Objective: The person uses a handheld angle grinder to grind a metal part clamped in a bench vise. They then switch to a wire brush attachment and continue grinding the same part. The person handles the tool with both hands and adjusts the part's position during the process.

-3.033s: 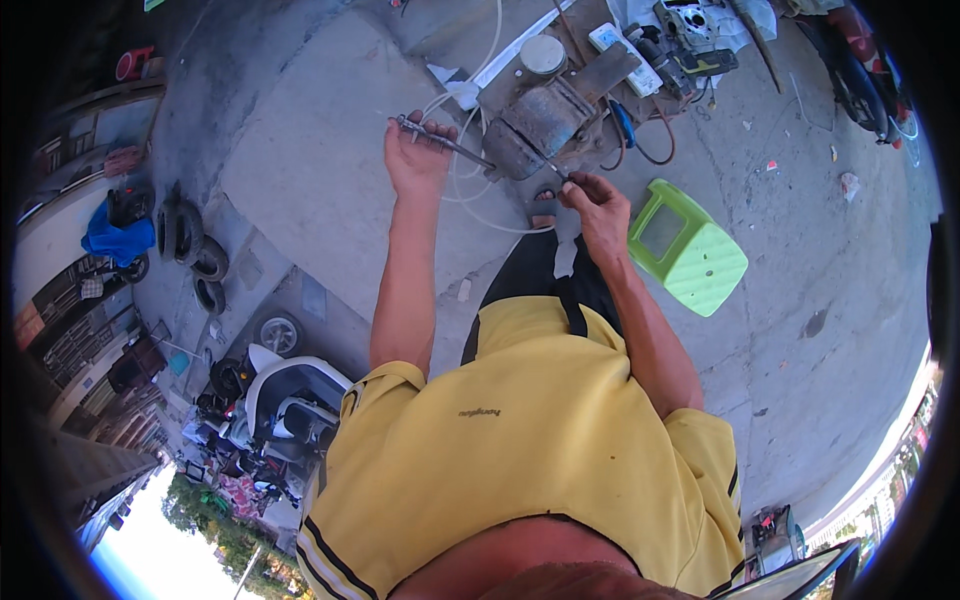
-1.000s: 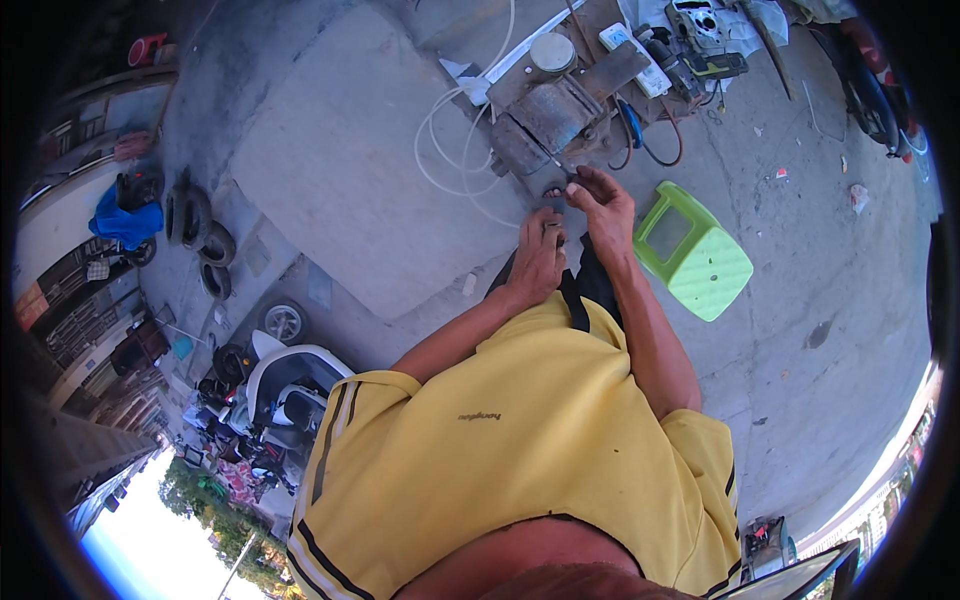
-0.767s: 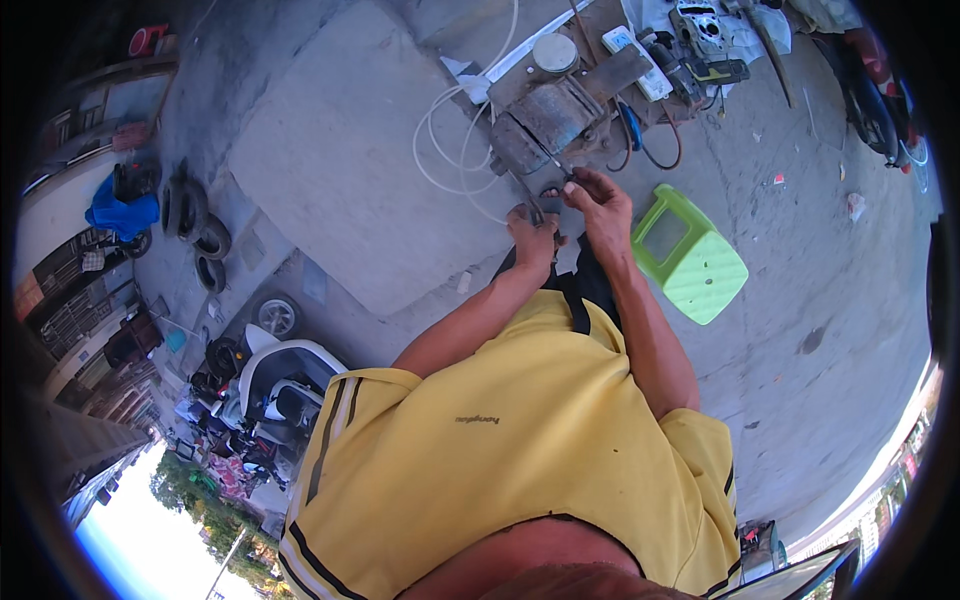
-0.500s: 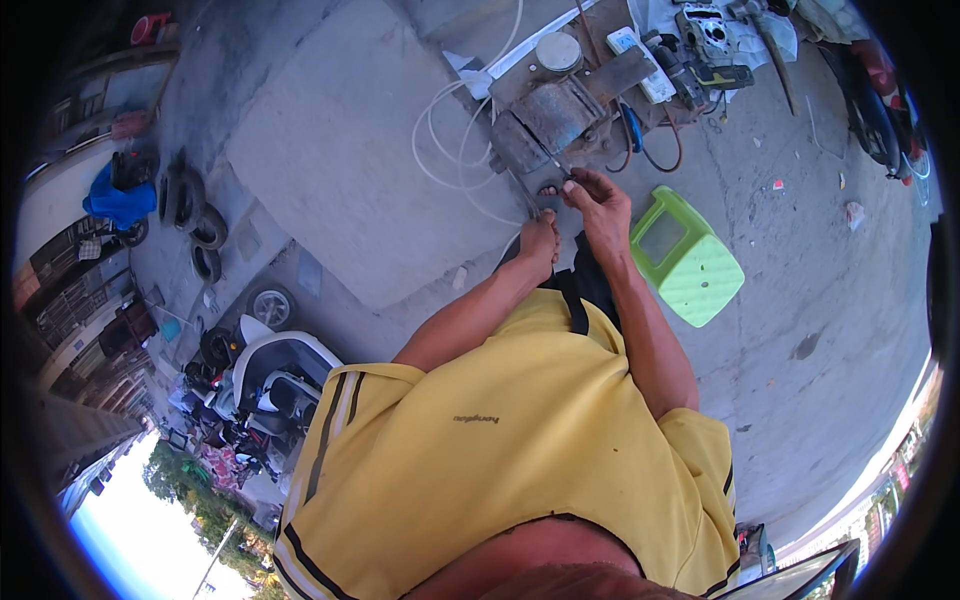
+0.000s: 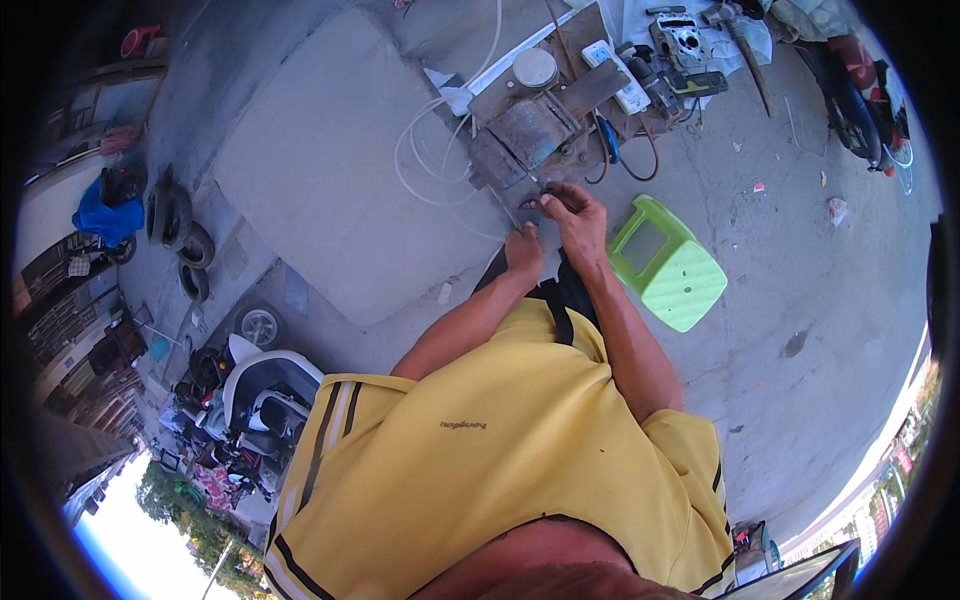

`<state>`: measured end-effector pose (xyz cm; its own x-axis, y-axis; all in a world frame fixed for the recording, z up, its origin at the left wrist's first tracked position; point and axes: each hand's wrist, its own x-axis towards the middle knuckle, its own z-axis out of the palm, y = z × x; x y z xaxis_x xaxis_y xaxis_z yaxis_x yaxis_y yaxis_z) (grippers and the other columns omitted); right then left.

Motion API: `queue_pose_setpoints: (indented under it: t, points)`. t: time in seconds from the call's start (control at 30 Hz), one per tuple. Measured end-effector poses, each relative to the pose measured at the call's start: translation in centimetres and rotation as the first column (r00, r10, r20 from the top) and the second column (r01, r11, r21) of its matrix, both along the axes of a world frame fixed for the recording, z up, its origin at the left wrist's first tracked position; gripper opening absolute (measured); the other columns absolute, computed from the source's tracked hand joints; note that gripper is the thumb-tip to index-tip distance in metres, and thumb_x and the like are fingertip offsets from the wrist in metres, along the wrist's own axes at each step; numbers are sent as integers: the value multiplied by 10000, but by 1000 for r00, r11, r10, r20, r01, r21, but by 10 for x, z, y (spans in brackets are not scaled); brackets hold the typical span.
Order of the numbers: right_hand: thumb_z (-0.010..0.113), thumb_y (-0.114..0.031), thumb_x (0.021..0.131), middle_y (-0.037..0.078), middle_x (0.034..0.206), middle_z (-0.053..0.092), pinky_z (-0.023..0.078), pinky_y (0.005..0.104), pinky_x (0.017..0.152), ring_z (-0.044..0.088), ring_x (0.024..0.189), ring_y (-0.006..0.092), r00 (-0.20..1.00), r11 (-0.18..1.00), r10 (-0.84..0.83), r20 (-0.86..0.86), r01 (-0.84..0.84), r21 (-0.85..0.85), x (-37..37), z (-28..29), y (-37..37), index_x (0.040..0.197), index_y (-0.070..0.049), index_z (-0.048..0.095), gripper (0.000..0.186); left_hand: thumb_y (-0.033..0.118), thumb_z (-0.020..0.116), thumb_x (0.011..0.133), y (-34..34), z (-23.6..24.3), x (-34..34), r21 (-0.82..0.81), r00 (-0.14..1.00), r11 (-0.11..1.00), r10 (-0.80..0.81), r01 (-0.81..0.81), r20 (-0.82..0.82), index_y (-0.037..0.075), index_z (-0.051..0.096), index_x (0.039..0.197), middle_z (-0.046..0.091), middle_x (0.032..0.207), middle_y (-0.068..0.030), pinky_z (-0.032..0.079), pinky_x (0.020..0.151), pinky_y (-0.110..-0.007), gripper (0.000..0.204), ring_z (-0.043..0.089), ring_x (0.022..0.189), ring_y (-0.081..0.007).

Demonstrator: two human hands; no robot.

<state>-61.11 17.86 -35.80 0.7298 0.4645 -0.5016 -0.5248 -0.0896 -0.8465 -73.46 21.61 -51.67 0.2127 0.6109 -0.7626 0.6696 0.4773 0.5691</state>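
A rusty bench vise (image 5: 530, 135) sits at the near edge of a cluttered workbench, in front of me. My left hand (image 5: 523, 252) is closed around the lower end of a thin metal bar (image 5: 507, 211) that slants down from the front of the vise. Just right of it, my right hand (image 5: 580, 226) pinches a slim dark rod (image 5: 537, 180) close to the vise jaws. Its fingertips hide most of that rod, so its kind cannot be made out. Both hands are near each other, below the vise.
Right of my right arm stands a green plastic stool (image 5: 682, 275). On the bench lie a round tin (image 5: 535, 67), a white power strip (image 5: 616, 77), a cordless tool (image 5: 697, 84) and a metal engine part (image 5: 678, 40). Clear tubing (image 5: 412, 165) loops left. Tyres (image 5: 195, 247) and a scooter (image 5: 265, 375) are farther left.
The whole view has shifted slightly, so the bench and stool appear a little farther left. Both hands keep nearly the same place by the vise and the same grips.
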Motion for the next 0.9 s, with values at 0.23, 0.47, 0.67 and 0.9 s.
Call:
queue_pose_setpoints:
  t: [0.23,0.47,0.67,0.9]
  points:
    - [734,-87,914,119,1073,731,557,316,844,707,961,184,998,997,66,-12,-67,-39,4,0,-5,1222,92,639,369,271,512,1023,3,42,12,77,998,997,-20,16,51,-105,677,975,726,868,-184,510,761,-435,414,685,807,-290]
    - [763,-132,855,165,1263,676,560,402,897,708,1041,296,862,891,219,457,14,-453,114,14,-61,1368,7,571,565,320,533,1052,10,62,11,-232,986,967,135,-109,100,21,587,893,573,680,-10,350,380,-296,343,467,477,-98]
    - [622,-101,908,176,1453,525,322,545,1169,450,1392,355,-105,459,887,449,307,-834,267,-26,-104,1488,-116,478,598,382,589,1014,8,83,-5,-161,978,975,173,-153,115,61,510,1157,563,740,-15,473,434,-283,360,531,546,-116]
    - [580,-123,936,127,1202,591,378,569,1107,552,1173,317,-452,398,863,225,333,-855,372,-65,-76,1499,-144,477,572,406,609,1005,-38,97,-33,148,938,929,346,-339,-17,64,478,1331,624,1095,-106,588,699,-377,490,614,944,-178]
